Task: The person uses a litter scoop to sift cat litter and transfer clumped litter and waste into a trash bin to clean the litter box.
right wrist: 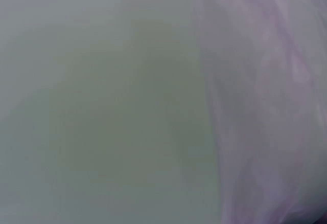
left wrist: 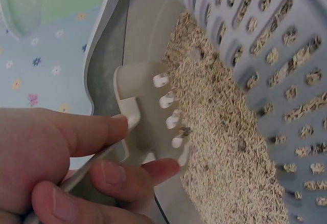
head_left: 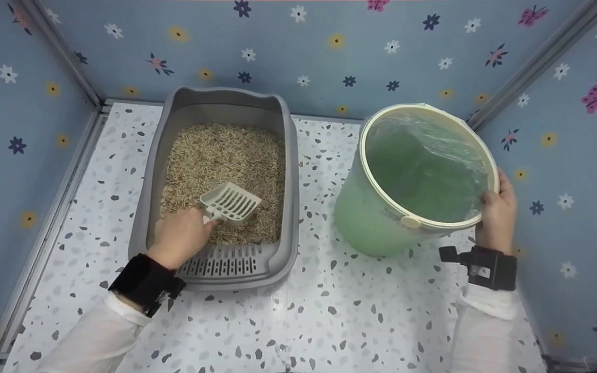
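My left hand [head_left: 182, 235] grips the handle of a white slotted litter scoop [head_left: 233, 202] above the pellet litter [head_left: 221, 150]. In the left wrist view the scoop [left wrist: 148, 111] shows a small dark bit near its slots, and thumb and fingers [left wrist: 110, 132] close round the handle. The litter fills a grey litter box [head_left: 292, 171] with a slotted front ledge. My right hand [head_left: 500, 215] holds the cream rim of a green bin [head_left: 376, 228], which leans to the right. A clear plastic liner [head_left: 449, 134] lines the bin. The right wrist view is blurred, showing mostly pale green and film.
A speckled white surface [head_left: 298, 321] lies under both containers. Flower-patterned blue panels [head_left: 319, 57] stand behind and at both sides, joined by grey metal posts [head_left: 65, 52]. A strip of the speckled surface separates the litter box from the bin.
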Motion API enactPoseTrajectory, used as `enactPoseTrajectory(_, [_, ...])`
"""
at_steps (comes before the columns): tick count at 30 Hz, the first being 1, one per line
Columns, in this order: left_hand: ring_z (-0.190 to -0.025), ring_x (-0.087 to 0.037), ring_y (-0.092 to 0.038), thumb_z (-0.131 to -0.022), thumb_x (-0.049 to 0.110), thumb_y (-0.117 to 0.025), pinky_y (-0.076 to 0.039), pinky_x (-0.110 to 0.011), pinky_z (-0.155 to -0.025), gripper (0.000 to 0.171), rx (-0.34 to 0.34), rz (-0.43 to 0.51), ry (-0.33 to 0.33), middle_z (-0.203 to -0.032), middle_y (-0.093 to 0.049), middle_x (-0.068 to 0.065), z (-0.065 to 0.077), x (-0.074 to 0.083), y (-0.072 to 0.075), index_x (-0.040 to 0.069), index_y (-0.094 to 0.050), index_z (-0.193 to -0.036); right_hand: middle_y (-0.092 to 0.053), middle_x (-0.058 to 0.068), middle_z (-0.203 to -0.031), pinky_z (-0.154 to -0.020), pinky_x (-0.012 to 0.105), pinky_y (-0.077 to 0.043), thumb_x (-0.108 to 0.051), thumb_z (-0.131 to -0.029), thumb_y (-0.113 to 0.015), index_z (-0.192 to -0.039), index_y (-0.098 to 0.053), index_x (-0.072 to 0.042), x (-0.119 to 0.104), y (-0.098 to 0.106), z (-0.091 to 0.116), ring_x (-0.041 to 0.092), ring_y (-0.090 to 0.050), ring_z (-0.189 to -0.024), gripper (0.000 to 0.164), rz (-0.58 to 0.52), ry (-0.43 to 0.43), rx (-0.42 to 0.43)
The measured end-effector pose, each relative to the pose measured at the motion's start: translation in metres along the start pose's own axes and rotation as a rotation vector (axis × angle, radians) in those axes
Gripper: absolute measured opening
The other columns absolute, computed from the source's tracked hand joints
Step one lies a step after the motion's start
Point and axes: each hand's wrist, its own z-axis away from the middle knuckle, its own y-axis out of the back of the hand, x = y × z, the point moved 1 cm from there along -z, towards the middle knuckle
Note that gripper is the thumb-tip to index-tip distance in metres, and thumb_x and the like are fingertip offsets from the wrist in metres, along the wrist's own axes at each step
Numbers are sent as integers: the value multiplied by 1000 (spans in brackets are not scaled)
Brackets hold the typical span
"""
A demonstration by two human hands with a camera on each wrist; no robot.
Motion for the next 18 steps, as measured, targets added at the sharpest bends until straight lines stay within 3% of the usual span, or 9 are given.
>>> enactPoseTrajectory(5, [-45, -13, -40, -91, 34, -59, -30, -25, -39, 37, -82, -67, 0, -54, -45, 0, 1, 8, -12, 8, -53, -66, -17, 1, -157, -112, 25, -25, 12, -86, -20, -151, -17, -14, 2, -1, -1, 16, -22, -142, 70, 6, 7, 1])
enactPoseTrajectory(12, [-50, -19, -48, -91, 35, -59, -38, -30, -41, 37, -103, -133, 20, -60, -50, -6, -2, 11, -23, 3, -57, -73, -15, 1, -157, -111, 23, -25, 12, -87, -22, -151, -16, -15, 2, -1, -1, 15, -20, -143, 69, 5, 4, 2])
enactPoseTrajectory(18, [-51, -20, -49, -91, 34, -60, -39, -31, -41, 36, -80, -126, 7, -59, -50, -6, 1, 9, -28, 2, -59, -74, -20, 1, -156, -111, 24, -26, 11, -89, -22, -150, -21, -16, 1, 0, 0, 16, -23, -142, 67, -30, 6, 3])
